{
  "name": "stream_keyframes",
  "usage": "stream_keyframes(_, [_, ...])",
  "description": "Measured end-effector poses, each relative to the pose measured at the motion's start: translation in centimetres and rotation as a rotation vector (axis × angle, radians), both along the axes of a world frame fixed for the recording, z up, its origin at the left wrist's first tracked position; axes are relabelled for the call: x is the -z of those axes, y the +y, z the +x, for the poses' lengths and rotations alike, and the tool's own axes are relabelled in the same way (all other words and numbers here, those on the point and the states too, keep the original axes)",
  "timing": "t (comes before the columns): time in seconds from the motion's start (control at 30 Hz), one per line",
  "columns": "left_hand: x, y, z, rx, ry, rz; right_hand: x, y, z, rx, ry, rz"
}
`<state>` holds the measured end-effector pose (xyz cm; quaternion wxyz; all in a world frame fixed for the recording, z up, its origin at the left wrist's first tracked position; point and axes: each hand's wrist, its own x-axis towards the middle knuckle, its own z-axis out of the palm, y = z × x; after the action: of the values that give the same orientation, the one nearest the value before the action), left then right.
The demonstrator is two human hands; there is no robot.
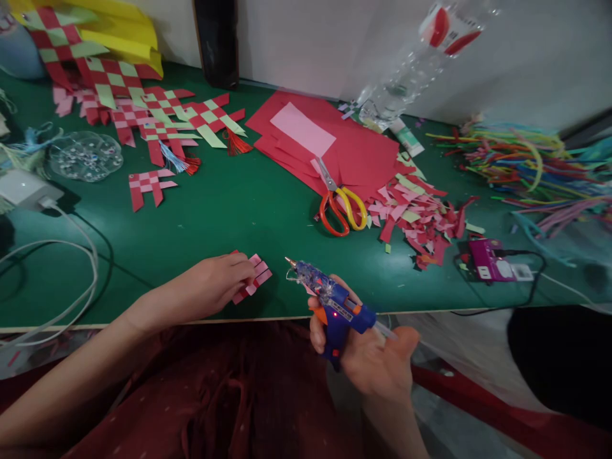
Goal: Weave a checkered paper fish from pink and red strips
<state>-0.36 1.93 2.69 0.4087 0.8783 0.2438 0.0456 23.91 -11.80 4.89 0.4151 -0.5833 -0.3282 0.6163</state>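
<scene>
Near the table's front edge, my left hand (229, 279) rests on a small woven piece of red and pink paper strips (259, 273), its fingers curled over and hiding part of it. My right hand (368, 357) is wrapped around a blue hot glue gun (337, 306) with an orange trigger. A red light glows on the gun's side, and a clear glue stick (384, 330) pokes out of its back, close to my thumb. The metal nozzle points left toward the woven paper, a short gap away from it. Strings of clear glue cling to the barrel.
Scissors (342, 204) lie against stacked red paper (368, 153), beside paper scraps (415, 217). Woven paper fish (162, 115) and a bead tray (86, 156) sit at the left, near a white cable (90, 255). Rightward are a purple power strip (492, 260) and colourful strips (526, 166).
</scene>
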Motion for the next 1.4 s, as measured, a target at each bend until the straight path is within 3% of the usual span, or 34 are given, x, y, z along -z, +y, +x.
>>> stream_keyframes(0.27, [0.0, -0.1, 0.0, -0.005, 0.029, 0.044, 0.8, -0.4, -0.4, 0.148, 0.344, 0.077])
stream_keyframes(0.43, [0.1, -0.1, -0.1, -0.007, 0.024, 0.019, 0.7, -0.5, -0.3, 0.164, 0.475, 0.094])
stream_keyframes(0.83, [0.0, 0.0, 0.0, -0.016, 0.025, 0.002, 0.9, -0.9, -0.3, 0.148, 0.457, 0.156])
stream_keyframes(1.4, [0.1, 0.0, 0.1, -0.033, 0.015, -0.012, 0.3, -0.5, -0.3, 0.121, 0.409, 0.061])
